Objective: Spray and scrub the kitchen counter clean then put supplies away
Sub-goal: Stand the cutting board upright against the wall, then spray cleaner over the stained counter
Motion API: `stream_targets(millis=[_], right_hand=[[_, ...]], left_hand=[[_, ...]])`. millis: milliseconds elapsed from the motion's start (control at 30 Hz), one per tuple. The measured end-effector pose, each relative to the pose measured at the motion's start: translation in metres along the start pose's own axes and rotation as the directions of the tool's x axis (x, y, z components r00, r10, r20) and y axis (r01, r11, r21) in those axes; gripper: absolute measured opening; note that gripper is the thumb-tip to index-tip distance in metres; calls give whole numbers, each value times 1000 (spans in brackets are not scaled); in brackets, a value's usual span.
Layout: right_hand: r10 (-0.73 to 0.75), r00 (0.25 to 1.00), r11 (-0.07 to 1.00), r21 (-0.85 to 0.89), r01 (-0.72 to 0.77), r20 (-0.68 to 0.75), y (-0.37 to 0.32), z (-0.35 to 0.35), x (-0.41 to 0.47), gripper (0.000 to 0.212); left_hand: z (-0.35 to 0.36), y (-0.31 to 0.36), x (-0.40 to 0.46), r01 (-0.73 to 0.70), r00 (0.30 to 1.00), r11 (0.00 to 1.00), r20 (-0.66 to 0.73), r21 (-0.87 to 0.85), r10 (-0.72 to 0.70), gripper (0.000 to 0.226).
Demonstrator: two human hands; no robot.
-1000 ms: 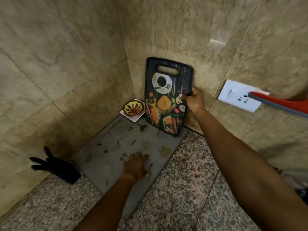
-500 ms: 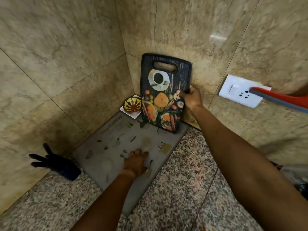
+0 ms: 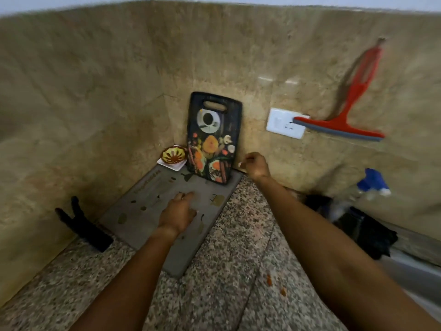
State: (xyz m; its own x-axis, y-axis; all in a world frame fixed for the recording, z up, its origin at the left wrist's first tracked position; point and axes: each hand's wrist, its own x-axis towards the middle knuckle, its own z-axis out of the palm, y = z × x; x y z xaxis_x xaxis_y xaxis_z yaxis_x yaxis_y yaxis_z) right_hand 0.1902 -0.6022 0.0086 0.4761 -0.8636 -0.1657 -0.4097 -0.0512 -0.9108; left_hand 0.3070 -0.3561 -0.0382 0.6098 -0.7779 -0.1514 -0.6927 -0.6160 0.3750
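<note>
From the head camera, we are pressing our left hand (image 3: 177,211) flat, fingers relaxed, on the grey mat (image 3: 167,211) lying in the far corner of the speckled granite counter (image 3: 226,271), while our right hand (image 3: 256,164) is hovering loosely curled and grasping nothing, just right of the printed cutting board (image 3: 213,137) leaning upright against the wall. A red squeegee (image 3: 346,115) is hanging on the wall to the right, its blade overlapping the white socket (image 3: 281,123), and a blurred blue-topped spray bottle (image 3: 367,187) is sitting far right by a dark cloth (image 3: 365,230); a small patterned bowl (image 3: 173,155) is resting in the corner and a black glove (image 3: 81,223) is lying at the left.
</note>
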Motion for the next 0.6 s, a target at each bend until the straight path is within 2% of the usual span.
stream_targets(millis=[67, 167, 267, 333, 400, 467, 500, 600], right_hand=[[-11, 999, 1000, -3, 11, 30, 21, -9, -42, 12], [38, 999, 996, 83, -41, 31, 49, -47, -114, 28], [105, 994, 994, 37, -104, -15, 83, -87, -157, 27], [167, 973, 986, 28, -165, -158, 119, -128, -185, 24], [252, 904, 966, 145, -214, -345, 143, -167, -192, 17], [311, 831, 946, 232, -225, -461, 151, -199, -192, 9], [329, 808, 940, 253, -229, -489, 149, -213, -189, 13], [298, 835, 938, 306, -165, -463, 145, -240, -167, 63]], left_hand=[[-2, 12, -17, -33, 999, 999, -28, -26, 33, 64], [11, 55, -35, -143, 989, 986, 17, -82, 145, 67], [40, 102, -47, -215, 970, 968, 85, -128, 227, 68], [68, 141, -70, -286, 935, 942, 163, -177, 315, 68], [89, 175, -83, -339, 899, 913, 209, -226, 386, 71], [99, 204, -90, -385, 873, 891, 217, -242, 437, 74], [102, 217, -89, -403, 865, 882, 214, -243, 454, 75], [104, 254, -79, -414, 850, 866, 223, -279, 478, 77]])
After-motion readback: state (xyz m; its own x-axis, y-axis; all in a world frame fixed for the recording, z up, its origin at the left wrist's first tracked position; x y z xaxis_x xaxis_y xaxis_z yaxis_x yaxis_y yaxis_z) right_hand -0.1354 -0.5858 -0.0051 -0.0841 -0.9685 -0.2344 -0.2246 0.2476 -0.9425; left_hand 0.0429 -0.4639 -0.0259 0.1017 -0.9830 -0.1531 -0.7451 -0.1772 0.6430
